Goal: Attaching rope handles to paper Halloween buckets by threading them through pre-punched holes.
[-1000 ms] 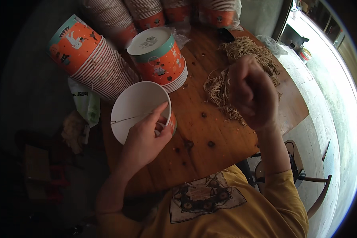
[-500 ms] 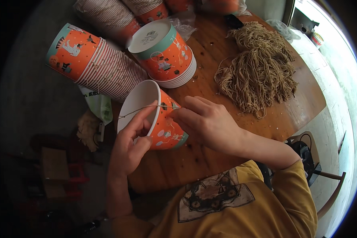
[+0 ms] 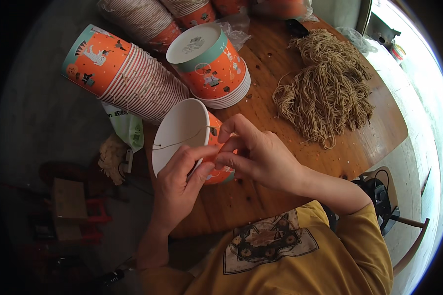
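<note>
A large orange paper tub (image 3: 180,120) with a white inside lies tilted on the table, its mouth facing left. A thin tan string (image 3: 182,141) runs across the mouth from the near-left wall to the right rim, toward my right hand. My left hand (image 3: 181,172) reaches over the near rim, thumb and fingers bent together. Against its fingertips, my right hand (image 3: 251,155) has its fingers curled in a pinch by the tub's outer wall, where the string runs. The fingertips cover one another, so what the left one pinches is hidden.
An upside-down stack of tubs (image 3: 206,73) stands behind, beside a long leaning stack (image 3: 128,78). Bagged tubs (image 3: 142,19) line the far edge. A heap of tan strings (image 3: 330,83) covers the right of the wooden table (image 3: 266,103). A chair (image 3: 413,241) stands at lower right.
My left hand has moved right, off the string over the tub's mouth, and its fingertips now meet those of my right hand. The string hangs slacker across the mouth.
</note>
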The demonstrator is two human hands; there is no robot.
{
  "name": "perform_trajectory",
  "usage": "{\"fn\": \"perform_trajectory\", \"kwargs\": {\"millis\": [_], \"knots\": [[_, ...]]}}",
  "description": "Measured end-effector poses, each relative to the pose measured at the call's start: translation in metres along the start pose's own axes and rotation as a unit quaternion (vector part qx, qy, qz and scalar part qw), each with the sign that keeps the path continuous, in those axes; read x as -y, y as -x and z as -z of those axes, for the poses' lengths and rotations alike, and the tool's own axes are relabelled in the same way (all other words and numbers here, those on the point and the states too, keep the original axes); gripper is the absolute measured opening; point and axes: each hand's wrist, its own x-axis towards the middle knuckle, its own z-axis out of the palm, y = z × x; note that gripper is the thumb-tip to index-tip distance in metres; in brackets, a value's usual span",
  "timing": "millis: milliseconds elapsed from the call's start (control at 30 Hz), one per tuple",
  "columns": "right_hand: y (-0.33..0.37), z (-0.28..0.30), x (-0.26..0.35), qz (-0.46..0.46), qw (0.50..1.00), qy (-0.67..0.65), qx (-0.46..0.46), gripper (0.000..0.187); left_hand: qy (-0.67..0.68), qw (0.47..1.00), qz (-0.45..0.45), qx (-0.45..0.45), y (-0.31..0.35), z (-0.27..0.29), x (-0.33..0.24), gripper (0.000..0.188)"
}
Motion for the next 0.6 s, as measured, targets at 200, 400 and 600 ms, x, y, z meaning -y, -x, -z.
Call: {"fn": "perform_trajectory", "kwargs": {"millis": [200, 400, 600], "knots": [[0.005, -0.002, 0.003, -0.045, 0.998, -0.033, 0.028, 0.022, -0.105, 0.991, -0.067, -0.045, 0.002, -0.004, 0.001, 0.009], [0.009, -0.002, 0.001, 0.056, 0.988, 0.136, -0.046, 0.012, -0.11, 0.99, -0.075, -0.049, 0.007, -0.005, 0.005, 0.011], [0.001, -0.002, -0.007, 0.14, 0.947, 0.261, -0.127, 0.014, 0.156, 0.982, 0.079, -0.078, 0.009, -0.001, 0.007, 0.03]]}}
